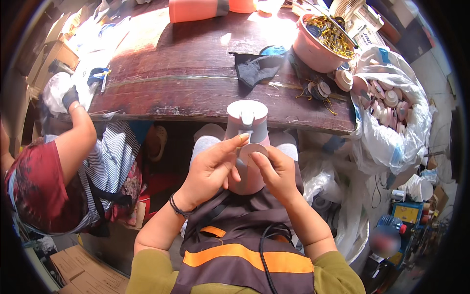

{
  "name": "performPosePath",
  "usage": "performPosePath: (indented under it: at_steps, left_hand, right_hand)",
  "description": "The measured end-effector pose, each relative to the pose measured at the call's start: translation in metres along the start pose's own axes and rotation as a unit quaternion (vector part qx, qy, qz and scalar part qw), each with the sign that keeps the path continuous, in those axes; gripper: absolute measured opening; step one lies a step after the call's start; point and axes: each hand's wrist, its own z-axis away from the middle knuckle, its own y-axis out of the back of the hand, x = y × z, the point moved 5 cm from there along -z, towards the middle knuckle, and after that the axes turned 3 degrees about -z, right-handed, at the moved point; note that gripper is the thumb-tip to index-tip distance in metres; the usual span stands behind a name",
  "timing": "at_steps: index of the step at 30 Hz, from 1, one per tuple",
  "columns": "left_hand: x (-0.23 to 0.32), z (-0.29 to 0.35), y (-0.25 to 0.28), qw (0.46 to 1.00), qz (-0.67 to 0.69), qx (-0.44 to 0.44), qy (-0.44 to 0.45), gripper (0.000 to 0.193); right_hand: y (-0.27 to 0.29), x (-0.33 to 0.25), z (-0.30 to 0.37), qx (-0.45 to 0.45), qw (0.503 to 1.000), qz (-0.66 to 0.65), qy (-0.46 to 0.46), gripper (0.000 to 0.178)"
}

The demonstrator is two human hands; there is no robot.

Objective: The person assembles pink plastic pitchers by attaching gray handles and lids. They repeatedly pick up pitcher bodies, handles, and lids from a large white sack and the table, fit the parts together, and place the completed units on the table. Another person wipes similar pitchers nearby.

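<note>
Dark wooden table (171, 78) ahead; pink-and-white pitcher (250, 174) between the person's legs, both hands at its near side, small disc in the right.
Pitcher sits centred, just short of the table edge, lid up, long axis roughly upright, exact lean unclear; handle side faces the person. Left hand (210, 164) comes in from the left, fingers bent, tips nearest the handle; can't tell if it pinches anything. Right hand (277, 169) grasps the thin round disc (253, 151), thumb on its face, in front of the pitcher body; disc-to-pitcher contact unclear.
</note>
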Motion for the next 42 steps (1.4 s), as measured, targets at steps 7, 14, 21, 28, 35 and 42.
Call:
performPosePath:
  at_steps: [7, 14, 21, 28, 35, 42]
  left_hand:
    - [0.023, 0.0, 0.005, 0.93, -0.319, 0.14, -0.121, 0.04]
    - [0.033, 0.001, -0.015, 0.814, -0.496, 0.16, -0.257, 0.031]
    - [0.026, -0.004, -0.004, 0.942, -0.286, 0.098, -0.147, 0.024]
    - [-0.008, -0.059, 0.091, 0.948, 0.097, 0.28, -0.12, 0.012]
    - [0.007, -0.034, 0.01, 0.982, 0.112, 0.14, -0.053, 0.017]
    - [0.08, 0.008, 0.009, 0.962, 0.093, 0.169, -0.194, 0.021]
  right_hand:
    - [-0.013, 0.001, -0.007, -0.078, 0.969, -0.208, -0.103, 0.023]
    - [-0.019, 0.011, 0.007, 0.017, 0.974, -0.209, -0.087, 0.016]
    - [-0.035, 0.022, 0.007, -0.006, 0.928, -0.344, -0.142, 0.033]
    - [-0.025, 0.017, 0.043, -0.057, 0.952, -0.253, -0.163, 0.041]
    - [0.017, -0.018, 0.039, 0.073, 0.997, 0.033, 0.002, 0.032]
    - [0.026, -0.06, 0.033, 0.048, 0.989, -0.029, 0.136, 0.024]
